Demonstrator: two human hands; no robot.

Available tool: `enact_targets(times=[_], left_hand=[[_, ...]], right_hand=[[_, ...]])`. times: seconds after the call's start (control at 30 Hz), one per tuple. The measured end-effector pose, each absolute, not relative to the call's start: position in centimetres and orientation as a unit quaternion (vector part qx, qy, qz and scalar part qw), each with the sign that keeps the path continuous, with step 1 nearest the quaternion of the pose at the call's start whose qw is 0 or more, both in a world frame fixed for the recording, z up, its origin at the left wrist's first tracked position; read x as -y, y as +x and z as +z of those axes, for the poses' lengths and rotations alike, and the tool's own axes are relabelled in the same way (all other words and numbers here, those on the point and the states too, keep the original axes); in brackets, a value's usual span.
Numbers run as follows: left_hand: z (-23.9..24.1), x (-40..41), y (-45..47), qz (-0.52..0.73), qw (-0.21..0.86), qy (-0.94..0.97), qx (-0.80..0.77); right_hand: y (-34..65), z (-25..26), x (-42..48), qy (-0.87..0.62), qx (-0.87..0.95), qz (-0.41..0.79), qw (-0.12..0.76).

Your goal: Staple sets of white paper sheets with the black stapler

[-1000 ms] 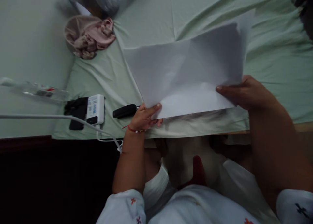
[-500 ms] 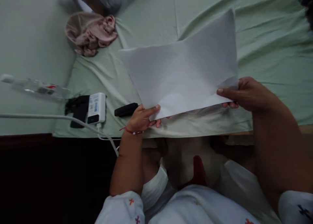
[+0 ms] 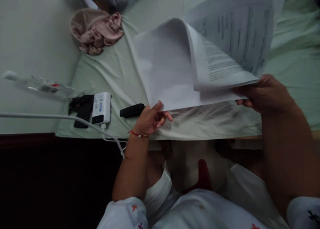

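Note:
Printed paper sheets (image 3: 170,69) are held above the green bedsheet. My left hand (image 3: 151,120), with a red thread bracelet on the wrist, pinches their near left corner between thumb and fingers. At the near right corner, my right hand (image 3: 267,92) grips the sheets, its thumb partly hidden by paper. One sheet curls over toward the middle and shows lines of print. Behind it, another printed page (image 3: 246,32) stands raised at the upper right. The blank white side of the paper faces me on the left.
A black oblong object (image 3: 132,110) lies beside my left hand. Further left are a white power bank (image 3: 101,108) with a cable, a black item (image 3: 84,111) and a clear bottle (image 3: 47,86). Pink cloth (image 3: 100,32) lies crumpled on the green bedsheet (image 3: 120,69).
The paper was a single blank face spread between both hands. Now its right part is curled back and lifted, exposing printed pages. Both hands remain at the near edge.

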State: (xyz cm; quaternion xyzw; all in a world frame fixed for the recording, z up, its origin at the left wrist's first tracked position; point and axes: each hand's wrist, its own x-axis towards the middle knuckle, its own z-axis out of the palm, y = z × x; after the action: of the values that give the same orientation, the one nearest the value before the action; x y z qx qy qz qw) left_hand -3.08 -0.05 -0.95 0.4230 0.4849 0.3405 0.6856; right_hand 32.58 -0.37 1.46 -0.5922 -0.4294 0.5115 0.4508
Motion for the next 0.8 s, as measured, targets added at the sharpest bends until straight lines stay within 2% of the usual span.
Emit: enact_targets(times=[0.3, 0.8], left_hand=[[-0.5, 0.8, -2.9, 0.356, 0.629, 0.484, -0.494], [-0.6, 0.9, -4.7, 0.349, 0.643, 0.452, -0.511]], right_hand=[[32.6, 0.5, 0.0, -0.563, 0.423, 0.589, 0.396], [31.1, 0.4, -0.4, -0.599, 0.332, 0.603, 0.409]])
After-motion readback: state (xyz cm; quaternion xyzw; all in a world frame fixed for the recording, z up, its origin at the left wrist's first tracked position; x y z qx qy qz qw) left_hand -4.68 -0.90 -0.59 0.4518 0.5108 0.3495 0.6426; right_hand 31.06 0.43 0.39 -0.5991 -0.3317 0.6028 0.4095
